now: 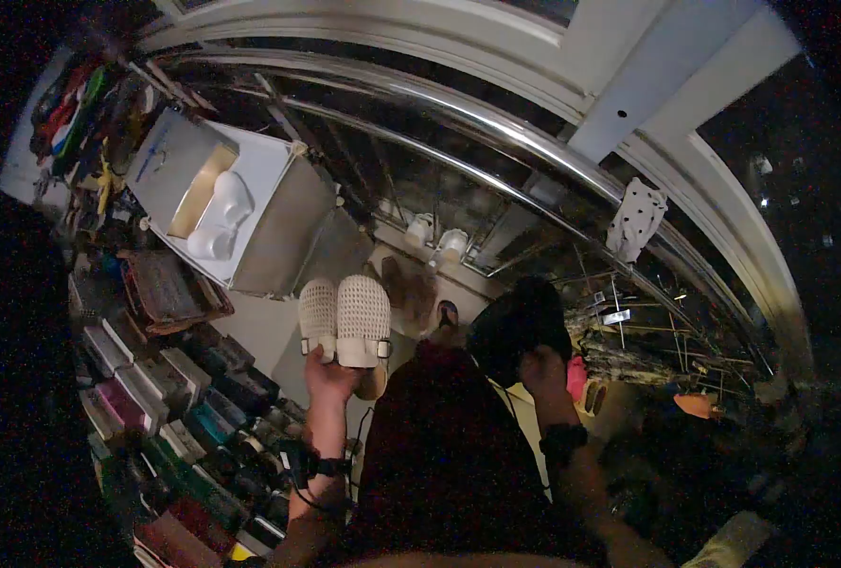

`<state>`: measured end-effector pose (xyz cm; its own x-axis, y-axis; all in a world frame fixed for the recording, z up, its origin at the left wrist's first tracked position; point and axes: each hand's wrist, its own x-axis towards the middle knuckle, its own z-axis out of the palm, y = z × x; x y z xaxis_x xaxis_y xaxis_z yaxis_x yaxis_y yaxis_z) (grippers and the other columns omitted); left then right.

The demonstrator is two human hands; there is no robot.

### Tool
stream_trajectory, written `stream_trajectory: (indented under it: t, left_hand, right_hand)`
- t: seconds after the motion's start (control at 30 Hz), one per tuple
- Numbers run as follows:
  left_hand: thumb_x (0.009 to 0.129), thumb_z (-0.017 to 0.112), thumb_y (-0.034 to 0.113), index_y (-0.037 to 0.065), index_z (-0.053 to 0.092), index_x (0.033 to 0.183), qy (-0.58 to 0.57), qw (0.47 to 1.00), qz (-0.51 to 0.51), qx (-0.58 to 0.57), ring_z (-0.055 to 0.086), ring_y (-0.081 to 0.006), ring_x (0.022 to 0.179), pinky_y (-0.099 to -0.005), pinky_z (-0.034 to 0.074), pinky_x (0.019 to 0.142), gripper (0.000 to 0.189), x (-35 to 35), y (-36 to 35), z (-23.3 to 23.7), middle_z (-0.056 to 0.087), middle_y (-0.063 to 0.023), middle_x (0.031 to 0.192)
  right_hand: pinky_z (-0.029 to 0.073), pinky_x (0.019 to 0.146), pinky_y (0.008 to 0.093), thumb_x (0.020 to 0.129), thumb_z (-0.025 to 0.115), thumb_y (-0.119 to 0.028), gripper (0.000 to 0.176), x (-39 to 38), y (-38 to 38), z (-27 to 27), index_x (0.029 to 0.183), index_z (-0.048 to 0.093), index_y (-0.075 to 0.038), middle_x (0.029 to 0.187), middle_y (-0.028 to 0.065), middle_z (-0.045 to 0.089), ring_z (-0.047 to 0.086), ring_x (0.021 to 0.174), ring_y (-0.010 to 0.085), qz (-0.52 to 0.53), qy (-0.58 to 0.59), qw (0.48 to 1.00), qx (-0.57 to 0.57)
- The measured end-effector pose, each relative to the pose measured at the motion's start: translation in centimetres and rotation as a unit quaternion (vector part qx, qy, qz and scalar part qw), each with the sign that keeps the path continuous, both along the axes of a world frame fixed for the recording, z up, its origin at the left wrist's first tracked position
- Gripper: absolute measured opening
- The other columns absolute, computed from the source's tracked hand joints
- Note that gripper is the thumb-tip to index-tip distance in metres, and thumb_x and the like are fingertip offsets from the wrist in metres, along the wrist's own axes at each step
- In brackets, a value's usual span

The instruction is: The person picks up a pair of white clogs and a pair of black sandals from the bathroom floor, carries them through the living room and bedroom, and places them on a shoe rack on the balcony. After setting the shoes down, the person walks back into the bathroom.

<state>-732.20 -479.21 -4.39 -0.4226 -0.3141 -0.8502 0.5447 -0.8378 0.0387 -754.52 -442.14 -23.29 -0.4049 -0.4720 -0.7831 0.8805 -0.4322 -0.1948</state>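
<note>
My left hand (331,381) is closed on a pair of cream woven clogs (363,317), held side by side with their closed toes pointing away from me. Small buckles show at their sides. On the right, my right hand (541,371) is closed on a black, soft-looking item (522,327); it is too dark to make out its kind. Both wrists wear dark bands. Past the clogs, a pair of brown shoes (407,289) stands on the light floor.
At left, many shoe boxes (127,402) and shoes stand in rows. A white cabinet (278,170) bears white moulded pieces (221,213). Metal rails (496,118) curve along the window, with a spotted cloth (636,220) hanging there. White shoes (453,244) stand near the rails. Clutter lies at right.
</note>
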Motion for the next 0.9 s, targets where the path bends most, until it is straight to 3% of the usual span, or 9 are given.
stream_trajectory:
  t: [0.07, 0.17, 0.27, 0.3, 0.33, 0.4, 0.57, 0.63, 0.9]
  left_hand:
    - [0.082, 0.036, 0.031, 0.006, 0.031, 0.128, -0.014, 1.0, 0.008, 0.02, 0.034, -0.0349, 0.12, -0.0532, 0.023, 0.1, 0.052, -0.4, 0.7, -1.7, 0.035, -0.0158, 0.131]
    - [0.081, 0.039, 0.028, 0.005, 0.033, 0.126, 0.021, 0.999, -0.027, -0.014, 0.034, -0.035, 0.12, -0.053, 0.023, 0.1, 0.05, -1.1, 2.0, -4.6, 0.036, -0.0157, 0.13]
    - [0.079, 0.042, 0.027, 0.005, 0.035, 0.123, 0.056, 0.998, -0.026, 0.005, 0.036, -0.035, 0.118, -0.0527, 0.024, 0.099, 0.05, -2.5, 4.1, -7.7, 0.037, -0.015, 0.129]
    - [0.078, 0.043, 0.027, 0.005, 0.036, 0.122, 0.053, 0.997, -0.051, -0.016, 0.037, -0.035, 0.117, -0.0526, 0.025, 0.099, 0.05, -3.3, 5.6, -9.9, 0.038, -0.0146, 0.128]
    - [0.077, 0.044, 0.028, 0.006, 0.037, 0.121, 0.048, 0.995, -0.075, -0.035, 0.038, -0.035, 0.116, -0.0526, 0.026, 0.098, 0.05, -4.0, 6.6, -11.8, 0.038, -0.0143, 0.128]
    - [0.075, 0.048, 0.031, 0.007, 0.043, 0.115, 0.009, 0.997, -0.077, -0.014, 0.041, -0.0341, 0.113, -0.053, 0.028, 0.096, 0.047, -5.5, 8.4, -15.1, 0.043, -0.0128, 0.124]
    - [0.076, 0.048, 0.032, 0.007, 0.045, 0.112, -0.027, 0.988, -0.118, -0.095, 0.042, -0.0318, 0.109, -0.0494, 0.031, 0.092, 0.044, -8.6, 11.8, -24.6, 0.044, -0.0121, 0.119]
    - [0.076, 0.048, 0.032, 0.007, 0.045, 0.111, -0.033, 0.986, -0.123, -0.108, 0.042, -0.0312, 0.107, -0.0486, 0.032, 0.091, 0.043, -10.0, 13.1, -29.9, 0.045, -0.0118, 0.118]
    - [0.077, 0.048, 0.032, 0.008, 0.046, 0.108, -0.064, 0.976, -0.137, -0.156, 0.043, -0.029, 0.101, -0.0455, 0.033, 0.086, 0.039, -13.2, 15.1, -42.7, 0.046, -0.0108, 0.113]
  right_hand:
    - [0.049, 0.054, 0.0295, 0.071, 0.056, -0.012, 0.013, -0.8, 0.1, 1.8, 0.081, 0.052, -0.006, 0.072, 0.0068, 0.056, 0.055, 0.062, 0.0189, 0.028, -0.142, 0.96, -0.241]
    - [0.049, 0.057, 0.0305, 0.069, 0.057, -0.012, 0.013, 0.7, -1.1, 0.3, 0.08, 0.052, -0.006, 0.066, 0.0055, 0.053, 0.052, 0.06, 0.017, -0.059, -0.018, 0.998, -0.027]
    - [0.048, 0.064, 0.0316, 0.069, 0.056, -0.01, 0.012, 0.1, -0.5, -3.5, 0.078, 0.051, -0.005, 0.067, 0.0067, 0.052, 0.052, 0.061, 0.0176, -0.069, -0.049, 0.99, 0.109]
    - [0.048, 0.066, 0.0319, 0.069, 0.054, -0.009, 0.01, 0.3, -0.5, -2.8, 0.078, 0.051, -0.005, 0.068, 0.0079, 0.053, 0.053, 0.063, 0.0185, -0.006, 0.109, 0.978, 0.176]
    - [0.048, 0.066, 0.0321, 0.069, 0.054, -0.01, 0.011, 0.5, -0.7, -3.2, 0.078, 0.051, -0.005, 0.068, 0.0081, 0.053, 0.053, 0.063, 0.0188, 0.027, 0.173, 0.962, 0.209]
    - [0.048, 0.067, 0.0326, 0.069, 0.054, -0.01, 0.011, 0.6, -0.9, -4.8, 0.079, 0.051, -0.005, 0.07, 0.0085, 0.053, 0.053, 0.064, 0.0193, 0.038, 0.15, 0.967, 0.2]
    - [0.048, 0.069, 0.0337, 0.07, 0.055, -0.011, 0.013, 0.9, -0.6, -12.2, 0.081, 0.052, -0.005, 0.072, 0.0093, 0.054, 0.053, 0.067, 0.0208, 0.013, 0.04, 0.989, 0.14]
    - [0.047, 0.069, 0.0341, 0.071, 0.055, -0.011, 0.013, 1.0, -0.2, -16.7, 0.082, 0.052, -0.004, 0.073, 0.0097, 0.054, 0.053, 0.068, 0.0213, 0.008, 0.026, 0.991, 0.132]
    - [0.047, 0.072, 0.0359, 0.072, 0.055, -0.012, 0.015, 1.2, 1.0, -28.2, 0.085, 0.052, -0.004, 0.077, 0.0111, 0.054, 0.053, 0.073, 0.0236, -0.015, 0.001, 0.996, 0.09]
